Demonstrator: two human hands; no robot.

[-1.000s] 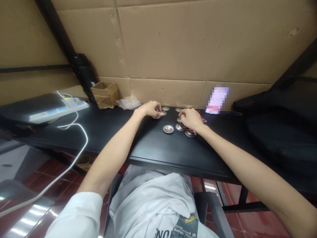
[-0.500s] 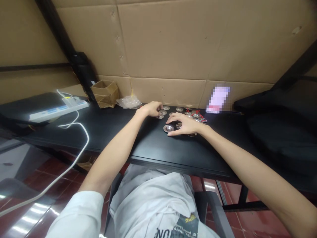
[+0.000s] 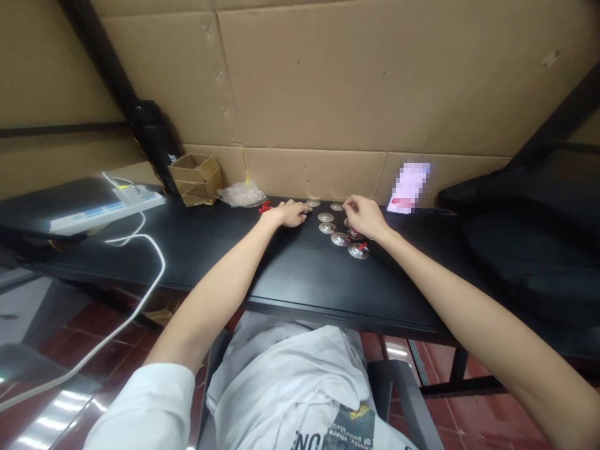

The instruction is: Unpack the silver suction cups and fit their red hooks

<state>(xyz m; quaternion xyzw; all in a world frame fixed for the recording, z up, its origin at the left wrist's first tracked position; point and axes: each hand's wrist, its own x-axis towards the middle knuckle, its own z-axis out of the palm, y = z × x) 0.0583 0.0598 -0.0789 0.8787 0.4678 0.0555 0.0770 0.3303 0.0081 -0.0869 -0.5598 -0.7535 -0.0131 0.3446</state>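
Eight or more small domed metal discs, finger-cymbal-like by shape, lie on the black tabletop in a loose group btwn the person's two hands. Clock positions run from the middle of that group.

L hand, just past 9 o'clock: palm down, fingers loosely spread & low, tips at the rim of one disc; can't tell if it's touching. R hand, approx. 3 o'clock: thumb & index drawn close together, a narrow gap at most; can't tell if anything's pinched there. Partly hides a disc below it.

Progress, as judged from the layout: prob. partway. Most discs sit singly w/ gaps btwn; no tall stack in view. The corded disc btwn 4 and 5 o'clock shows red cord on its dome, & another near the R hand shows red too. Rest look plain from here, tho cords could be hidden. Spacing's uneven, so the arrangement doesn't look complete.

Red cords lie bunched past the L hand, also just past 9, apart from the discs. Further out, btwn 9 and 10: clear plastic bag, then cardboard box. Lit phone approx. 2 o'clock, screen blurred.
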